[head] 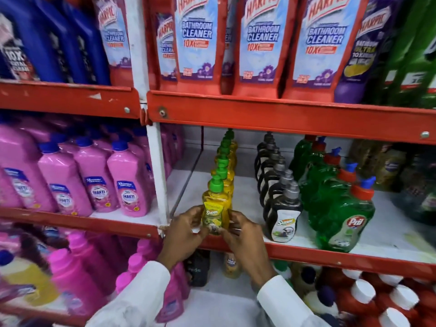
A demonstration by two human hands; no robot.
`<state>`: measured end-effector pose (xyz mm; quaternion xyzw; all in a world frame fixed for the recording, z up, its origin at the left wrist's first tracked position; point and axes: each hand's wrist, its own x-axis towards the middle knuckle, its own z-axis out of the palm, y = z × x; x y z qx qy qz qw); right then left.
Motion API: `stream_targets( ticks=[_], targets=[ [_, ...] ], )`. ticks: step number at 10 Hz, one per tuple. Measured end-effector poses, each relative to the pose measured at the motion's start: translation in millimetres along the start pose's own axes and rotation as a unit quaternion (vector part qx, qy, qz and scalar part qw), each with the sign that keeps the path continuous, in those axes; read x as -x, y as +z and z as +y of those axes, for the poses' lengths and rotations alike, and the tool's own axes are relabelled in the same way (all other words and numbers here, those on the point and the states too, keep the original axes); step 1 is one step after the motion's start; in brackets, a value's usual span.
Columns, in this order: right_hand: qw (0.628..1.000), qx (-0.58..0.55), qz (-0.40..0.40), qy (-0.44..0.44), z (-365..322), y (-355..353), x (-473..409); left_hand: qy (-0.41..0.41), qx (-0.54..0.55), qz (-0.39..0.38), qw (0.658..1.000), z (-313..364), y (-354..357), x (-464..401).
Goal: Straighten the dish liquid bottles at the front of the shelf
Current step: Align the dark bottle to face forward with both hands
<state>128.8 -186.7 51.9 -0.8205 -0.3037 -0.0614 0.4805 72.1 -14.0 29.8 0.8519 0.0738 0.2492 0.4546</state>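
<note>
Middle shelf (pixel 236 194), white board with a red front lip. The front yellow bottle (pixel 215 208), green-capped and upright, stands at the lip at about 6 o'clock of the picture's centre, heading a single file of like bottles running back toward 12 o'clock. The left hand (pixel 186 228) meets its lower part from 9 o'clock, the right hand (pixel 243 234) from 3 o'clock; the fingers (pixel 232 217) of both pinch the bottle's sides near the label. At 3 o'clock of it stands a row of dark bottles (pixel 282 210), then green bottles (pixel 342 218). Pink bottles (pixel 127 185) fill the bay at 9 o'clock.
</note>
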Motion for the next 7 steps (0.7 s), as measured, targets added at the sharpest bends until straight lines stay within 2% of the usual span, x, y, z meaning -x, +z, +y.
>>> stream_targets(
  ticks=[2, 6, 7],
  targets=[
    [1.0, -0.008, 0.003, 0.018, 3.1, 3.0, -2.7, 0.01, 0.049, 0.009, 0.999, -2.1, 3.4, -1.8],
    [1.0, 0.002, 0.008, 0.028, 4.0, 5.1, -0.9, 0.037, 0.063, 0.011, 0.997, -5.0, 5.4, -2.2],
    [0.998, -0.028, 0.011, 0.047, 0.2, 4.2, 1.3, 0.042, 0.072, 0.007, 0.996, -1.7, 5.8, -1.1]
  ],
)
